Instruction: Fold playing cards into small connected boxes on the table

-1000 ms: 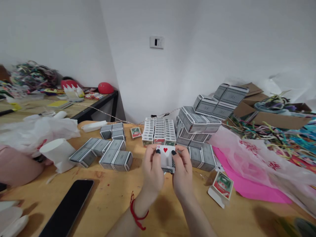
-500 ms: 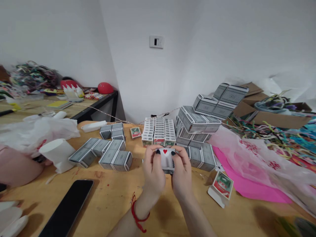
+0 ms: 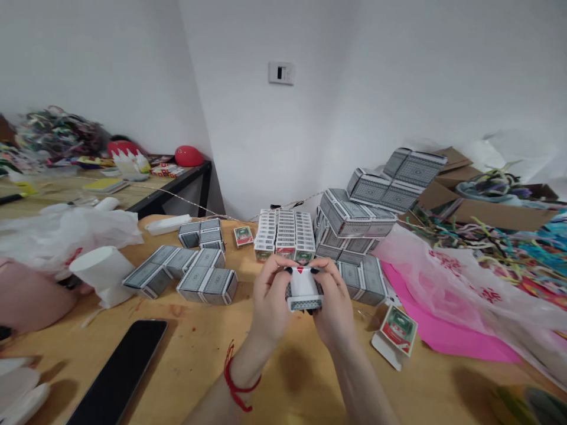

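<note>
My left hand [image 3: 271,304] and my right hand [image 3: 335,304] are closed on a small box of folded playing cards [image 3: 304,284], thumbs on top and fingers around the sides. A red heart shows on its white upper face, and a grey patterned edge faces me. Just beyond my hands stand rows of packed card decks [image 3: 286,233]. Patterned blocks made of folded cards [image 3: 208,283] lie to the left. More blocks are stacked in a tilted pile [image 3: 358,215] to the right. An opened card carton [image 3: 398,330] rests near my right forearm.
A black phone [image 3: 119,372] lies at the front left, near a white paper roll [image 3: 104,274]. Pink paper [image 3: 460,339] and a translucent plastic bag [image 3: 443,265] cover the right side. A cardboard box [image 3: 496,215] stands behind them. A single card box [image 3: 243,236] sits left of the decks.
The folded card box has tipped in my hands, showing more of its patterned front edge and less of the heart. Both hands have shifted slightly, with the thumbs further back.
</note>
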Action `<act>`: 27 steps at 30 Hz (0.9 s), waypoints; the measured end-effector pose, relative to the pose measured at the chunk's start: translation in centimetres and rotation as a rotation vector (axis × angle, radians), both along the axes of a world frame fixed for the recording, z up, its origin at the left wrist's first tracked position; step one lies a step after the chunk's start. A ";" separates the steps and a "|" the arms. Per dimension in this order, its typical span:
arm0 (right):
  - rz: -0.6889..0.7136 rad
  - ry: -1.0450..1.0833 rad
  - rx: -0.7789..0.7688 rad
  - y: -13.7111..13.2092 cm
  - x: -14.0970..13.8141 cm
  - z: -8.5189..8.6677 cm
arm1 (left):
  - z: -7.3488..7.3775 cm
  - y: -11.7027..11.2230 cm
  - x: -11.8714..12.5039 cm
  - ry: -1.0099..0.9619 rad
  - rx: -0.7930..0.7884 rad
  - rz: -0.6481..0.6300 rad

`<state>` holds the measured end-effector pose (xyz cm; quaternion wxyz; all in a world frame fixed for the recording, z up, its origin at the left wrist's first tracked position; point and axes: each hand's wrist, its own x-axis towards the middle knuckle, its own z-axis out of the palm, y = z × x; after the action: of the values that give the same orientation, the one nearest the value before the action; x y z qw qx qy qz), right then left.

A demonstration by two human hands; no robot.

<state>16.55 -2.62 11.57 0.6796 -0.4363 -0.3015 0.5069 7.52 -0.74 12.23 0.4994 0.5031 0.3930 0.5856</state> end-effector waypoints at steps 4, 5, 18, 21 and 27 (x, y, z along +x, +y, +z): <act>0.185 0.048 -0.026 -0.1 1.3 0.5 | 0.5 0.4 -0.8 0.027 -0.049 -0.160; 0.202 0.044 -0.023 0.0 1.5 0.5 | 0.6 0.5 -1.0 0.070 -0.032 -0.185; 0.284 0.105 -0.060 0.5 1.6 0.2 | 1.0 1.9 -4.0 0.563 0.308 -0.134; 0.307 0.108 -0.068 0.6 1.3 0.0 | 0.6 2.4 -4.3 0.580 0.281 -0.094; 0.438 0.178 -0.060 0.5 1.2 -0.2 | 0.4 2.2 -3.8 0.533 0.372 -0.092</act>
<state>17.80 -2.09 11.37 0.5638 -0.3340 -0.3125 0.6877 3.71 1.48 12.63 0.3045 0.7386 0.3728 0.4720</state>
